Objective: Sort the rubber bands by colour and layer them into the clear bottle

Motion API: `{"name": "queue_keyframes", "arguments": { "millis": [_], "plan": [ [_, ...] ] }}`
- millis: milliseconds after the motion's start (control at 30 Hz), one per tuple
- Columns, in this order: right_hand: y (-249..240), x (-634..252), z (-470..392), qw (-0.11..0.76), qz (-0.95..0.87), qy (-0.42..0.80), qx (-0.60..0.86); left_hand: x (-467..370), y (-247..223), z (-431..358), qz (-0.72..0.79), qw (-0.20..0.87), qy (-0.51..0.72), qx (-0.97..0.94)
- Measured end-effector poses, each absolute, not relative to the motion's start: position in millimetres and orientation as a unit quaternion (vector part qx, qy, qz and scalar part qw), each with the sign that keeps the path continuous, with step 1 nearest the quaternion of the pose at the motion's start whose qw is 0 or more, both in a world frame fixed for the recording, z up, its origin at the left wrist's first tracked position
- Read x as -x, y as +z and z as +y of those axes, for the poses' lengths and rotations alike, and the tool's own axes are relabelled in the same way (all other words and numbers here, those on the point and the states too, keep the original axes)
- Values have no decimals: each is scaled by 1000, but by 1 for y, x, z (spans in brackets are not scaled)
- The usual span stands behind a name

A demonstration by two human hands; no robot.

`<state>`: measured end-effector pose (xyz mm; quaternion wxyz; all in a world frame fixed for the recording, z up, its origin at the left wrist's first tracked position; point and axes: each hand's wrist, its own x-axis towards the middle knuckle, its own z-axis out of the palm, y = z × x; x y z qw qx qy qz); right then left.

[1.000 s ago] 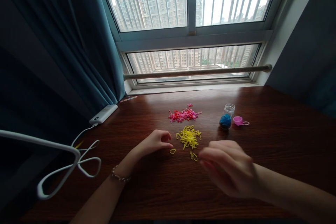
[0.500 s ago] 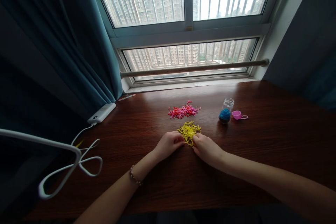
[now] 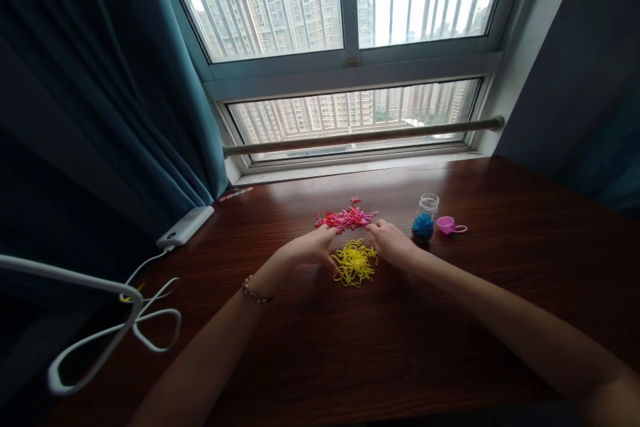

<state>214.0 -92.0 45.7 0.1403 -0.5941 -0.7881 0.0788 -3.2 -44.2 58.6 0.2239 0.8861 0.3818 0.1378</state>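
A loose pile of yellow rubber bands (image 3: 354, 263) lies on the dark wooden table (image 3: 320, 360), between my two hands. Just beyond it spreads a pile of pink and red rubber bands (image 3: 346, 217). My left hand (image 3: 311, 247) is open at the left, its thumb by the yellow bands and its fingertips at the near edge of the pink ones. On the right, my right hand (image 3: 394, 243) has its fingers apart, reaching the right end of the pink pile beside the yellow one. Neither hand visibly holds a band.
To the right stands a clear jar (image 3: 429, 204) with blue bands (image 3: 423, 227) inside, its top uncovered. Beside it lies a pink lid with a loop (image 3: 447, 225). A white box (image 3: 185, 225) with a cable (image 3: 165, 313) is at the left, near the curtain (image 3: 195, 147).
Both hands have moved forward from the near edge of the yellow pile to the pink pile, and their fingers have opened. The yellow bands lie more spread out. The view has shifted slightly.
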Motion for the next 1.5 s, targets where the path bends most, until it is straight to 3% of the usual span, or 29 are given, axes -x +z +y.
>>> {"name": "queue_keyframes", "arguments": {
  "millis": [133, 400, 667, 867, 1033, 1267, 1367, 1500],
  "plan": [
    [30, -216, -87, 150, -794, 135, 574, -13, 52, -26, 367, 332, -9, -869],
    [25, -212, -81, 216, -835, 202, 463, -15, 49, -26, 340, 489, -1, -804],
    [36, -214, -91, 184, -807, 237, 510, -2, 45, -14, 353, 448, 26, -821],
    [33, -197, -108, 190, -832, 150, 500, -2, 44, -13, 342, 444, 31, -828],
    [28, -195, -107, 239, -815, 151, 506, -6, 52, -18, 336, 420, 43, -842],
    [32, -200, -98, 332, -726, 284, 531, -16, 62, -28, 335, 370, 154, -853],
    [33, -203, -93, 368, -691, 334, 525, -21, 63, -30, 348, 403, 173, -828],
    [34, -207, -88, 415, -666, 370, 498, -27, 64, -36, 372, 536, 162, -741]
  ]
}}
